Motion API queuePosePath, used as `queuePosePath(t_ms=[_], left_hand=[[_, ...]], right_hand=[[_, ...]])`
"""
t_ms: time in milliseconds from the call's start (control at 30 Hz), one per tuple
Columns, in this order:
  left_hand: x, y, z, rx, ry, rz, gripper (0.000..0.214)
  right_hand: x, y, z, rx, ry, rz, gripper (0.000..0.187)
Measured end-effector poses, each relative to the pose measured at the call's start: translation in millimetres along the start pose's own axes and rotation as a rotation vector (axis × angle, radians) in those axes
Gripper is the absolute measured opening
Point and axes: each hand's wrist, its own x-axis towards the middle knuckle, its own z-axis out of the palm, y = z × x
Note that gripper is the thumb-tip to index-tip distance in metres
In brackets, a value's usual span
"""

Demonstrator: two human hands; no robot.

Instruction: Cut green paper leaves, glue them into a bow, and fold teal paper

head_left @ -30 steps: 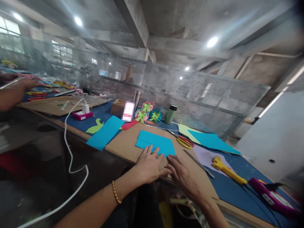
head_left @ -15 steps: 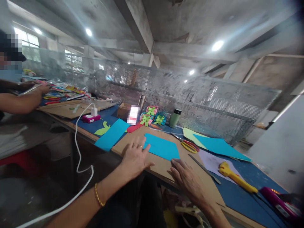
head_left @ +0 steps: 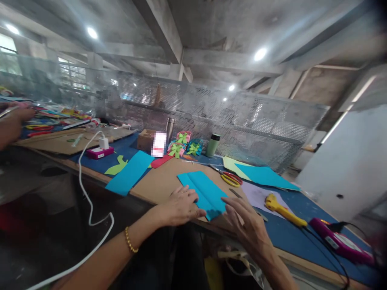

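Note:
A blue sheet (head_left: 207, 189) with a crease along it lies at an angle on brown cardboard (head_left: 160, 179). My left hand (head_left: 184, 207) rests at the sheet's left near edge, fingers slightly bent and thumb stretched out apart from them. At the right near corner, my right hand (head_left: 243, 213) touches the sheet with its fingers apart. Beyond my right hand are scissors (head_left: 231, 177) with red and yellow handles and a metal blade (head_left: 236, 193), partly hidden by that hand.
To the left are a blue strip (head_left: 130, 173), a purple box (head_left: 99, 152) and a white cable (head_left: 90, 219). Paper flowers (head_left: 175, 150) and a green bottle (head_left: 213, 146) stand behind. On the right lie a yellow glue gun (head_left: 284, 211) and blue paper (head_left: 266, 176). A co-worker's arm (head_left: 12, 125) shows far left.
The blue sheet has turned and come nearer the edge, and its crease now shows. My left hand has drawn its fingers in; my right hand has moved slightly right. The view has swung right.

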Motion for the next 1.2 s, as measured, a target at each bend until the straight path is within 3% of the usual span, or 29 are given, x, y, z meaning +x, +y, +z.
queuePosePath(t_ms=[100, 167, 300, 400, 500, 600, 700, 867, 1033, 1200], left_hand=[[21, -12, -3.6, 0.013, -0.021, 0.033, 0.060], [29, -15, -4.0, 0.080, 0.020, 0.021, 0.062], [19, 5, -2.3, 0.220, 0.122, -0.036, 0.069], [0, 27, 2.2, 0.210, 0.024, 0.042, 0.072], [-12, 33, 8.2, 0.219, -0.010, 0.082, 0.066], [-15, 24, 10.9, 0.188, 0.016, 0.108, 0.053], [-17, 8, 7.9, 0.102, 0.023, 0.145, 0.032], [-11, -32, -8.6, -0.085, 0.007, 0.192, 0.048], [-2, -61, -28.4, -0.016, 0.108, 0.089, 0.048], [-24, -56, -25.2, 0.264, 0.207, 0.071, 0.050]], right_hand=[[-14, 30, -2, -0.183, -0.150, -0.056, 0.039], [-25, 31, 2, -0.255, -0.207, -0.094, 0.040], [-36, -7, 15, -0.290, -0.215, -0.062, 0.041], [-30, -39, 22, -0.234, -0.218, -0.067, 0.039], [-22, -52, 18, -0.063, -0.262, -0.139, 0.040], [-20, -40, 5, 0.100, -0.291, -0.139, 0.042], [-22, -11, -11, 0.090, -0.288, -0.059, 0.055], [-24, 27, -20, -0.001, -0.288, -0.010, 0.046], [-22, 23, -6, -0.077, -0.344, -0.060, 0.052], [-21, 3, 7, -0.181, -0.323, -0.077, 0.054]])
